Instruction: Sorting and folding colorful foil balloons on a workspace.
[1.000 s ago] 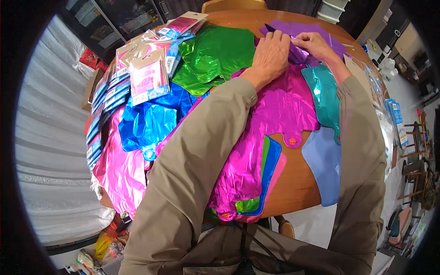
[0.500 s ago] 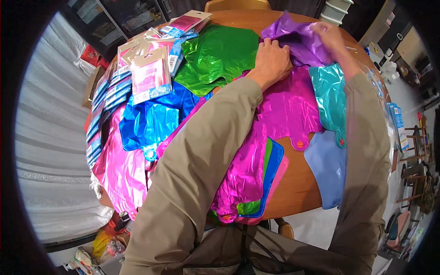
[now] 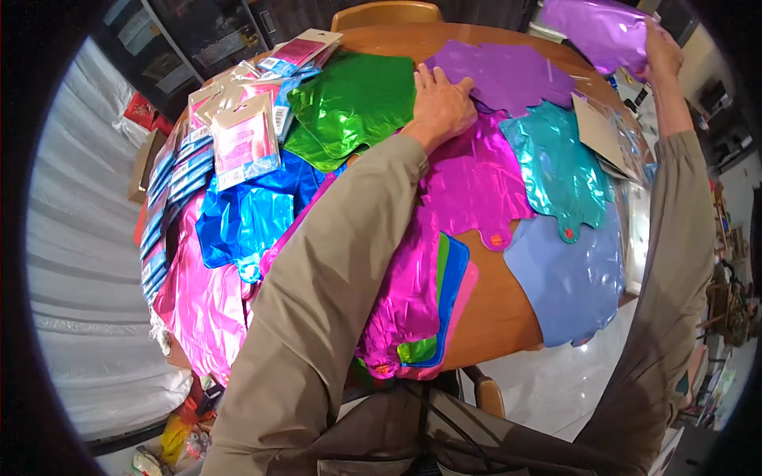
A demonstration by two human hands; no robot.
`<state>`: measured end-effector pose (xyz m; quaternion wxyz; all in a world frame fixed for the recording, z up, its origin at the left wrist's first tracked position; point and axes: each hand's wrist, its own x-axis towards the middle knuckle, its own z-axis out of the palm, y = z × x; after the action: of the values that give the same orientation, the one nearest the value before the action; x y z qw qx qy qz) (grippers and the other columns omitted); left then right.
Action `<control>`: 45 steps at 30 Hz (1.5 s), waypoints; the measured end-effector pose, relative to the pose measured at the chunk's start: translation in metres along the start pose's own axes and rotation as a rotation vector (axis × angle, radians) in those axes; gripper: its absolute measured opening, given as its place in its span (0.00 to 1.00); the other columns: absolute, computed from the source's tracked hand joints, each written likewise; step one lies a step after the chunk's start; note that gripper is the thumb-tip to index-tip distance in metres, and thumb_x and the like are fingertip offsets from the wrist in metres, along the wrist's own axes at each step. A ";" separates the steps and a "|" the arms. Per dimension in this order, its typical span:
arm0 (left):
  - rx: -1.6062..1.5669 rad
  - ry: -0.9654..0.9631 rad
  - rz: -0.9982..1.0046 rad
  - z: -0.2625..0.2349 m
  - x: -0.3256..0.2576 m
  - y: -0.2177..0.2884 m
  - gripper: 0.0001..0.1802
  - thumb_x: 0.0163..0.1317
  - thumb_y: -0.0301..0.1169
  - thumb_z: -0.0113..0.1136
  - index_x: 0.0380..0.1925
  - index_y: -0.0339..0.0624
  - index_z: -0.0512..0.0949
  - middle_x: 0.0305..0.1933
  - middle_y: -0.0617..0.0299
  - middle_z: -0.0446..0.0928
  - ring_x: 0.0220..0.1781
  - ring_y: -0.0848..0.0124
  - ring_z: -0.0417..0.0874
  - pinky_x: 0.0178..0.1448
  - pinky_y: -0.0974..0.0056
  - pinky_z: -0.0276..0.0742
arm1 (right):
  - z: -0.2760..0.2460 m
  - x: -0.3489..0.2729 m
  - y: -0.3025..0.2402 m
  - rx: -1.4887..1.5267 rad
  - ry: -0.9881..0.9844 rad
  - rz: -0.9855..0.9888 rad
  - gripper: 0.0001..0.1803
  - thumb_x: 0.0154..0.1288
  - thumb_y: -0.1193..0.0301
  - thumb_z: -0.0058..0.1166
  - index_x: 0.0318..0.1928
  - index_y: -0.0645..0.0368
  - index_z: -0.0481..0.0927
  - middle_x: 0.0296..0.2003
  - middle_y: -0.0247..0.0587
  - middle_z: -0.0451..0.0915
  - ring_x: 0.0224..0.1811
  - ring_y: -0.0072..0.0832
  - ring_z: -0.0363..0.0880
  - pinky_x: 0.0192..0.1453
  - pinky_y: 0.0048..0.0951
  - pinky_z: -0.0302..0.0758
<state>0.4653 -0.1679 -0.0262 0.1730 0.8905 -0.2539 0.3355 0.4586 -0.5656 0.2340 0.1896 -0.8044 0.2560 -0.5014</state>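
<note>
My right hand (image 3: 665, 54) is closed on the edge of a purple foil balloon (image 3: 595, 30), uninflated, raised beyond the table's far right edge. Another flat purple foil balloon (image 3: 504, 73) lies at the far side of the table. My left hand (image 3: 441, 105) presses down with spread fingers where that purple foil, a green foil balloon (image 3: 357, 99) and a magenta foil balloon (image 3: 480, 178) meet. A teal foil balloon (image 3: 552, 163) lies to the right of the magenta one, above a pale blue foil balloon (image 3: 567, 270).
Packaged items in blue-and-pink packs (image 3: 248, 141) are piled at the left of the wooden table (image 3: 500, 305). Blue foil (image 3: 258, 210) and pink foil (image 3: 202, 293) lie near them. Cardboard and clear wrappers (image 3: 607, 135) sit at the right edge. A chair (image 3: 386, 14) stands behind.
My right hand has carried a purple foil balloon rightward, off the stack. The purple one beneath now shows flat. My left hand has stayed on the foil, its fingers more spread.
</note>
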 end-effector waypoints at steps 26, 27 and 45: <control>-1.188 -0.483 -0.491 -0.280 -0.164 -0.027 0.12 0.68 0.31 0.69 0.47 0.35 0.85 0.39 0.56 0.87 0.38 0.71 0.86 0.47 0.66 0.84 | -0.219 -0.500 -0.189 0.054 -0.532 -1.192 0.07 0.70 0.70 0.58 0.45 0.56 0.82 0.31 0.34 0.85 0.25 0.35 0.81 0.30 0.34 0.75; -1.206 -0.490 -0.568 -0.284 -0.174 -0.033 0.11 0.67 0.28 0.69 0.47 0.35 0.84 0.39 0.57 0.87 0.37 0.72 0.86 0.46 0.67 0.84 | -0.223 -0.504 -0.188 0.199 -0.587 -1.120 0.09 0.70 0.70 0.59 0.47 0.57 0.82 0.33 0.35 0.86 0.27 0.35 0.83 0.32 0.33 0.76; -0.767 -0.227 -0.547 -0.310 -0.237 -0.052 0.32 0.57 0.24 0.74 0.62 0.29 0.73 0.52 0.49 0.84 0.48 0.62 0.86 0.56 0.62 0.83 | -0.230 -0.411 -0.041 0.041 -0.753 -0.566 0.15 0.70 0.68 0.62 0.53 0.60 0.87 0.47 0.42 0.91 0.44 0.43 0.88 0.49 0.34 0.81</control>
<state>0.1840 0.1020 0.0259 0.5420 0.8276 -0.1333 0.0605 0.1099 -0.2967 0.0631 0.1408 -0.9646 -0.0696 -0.2118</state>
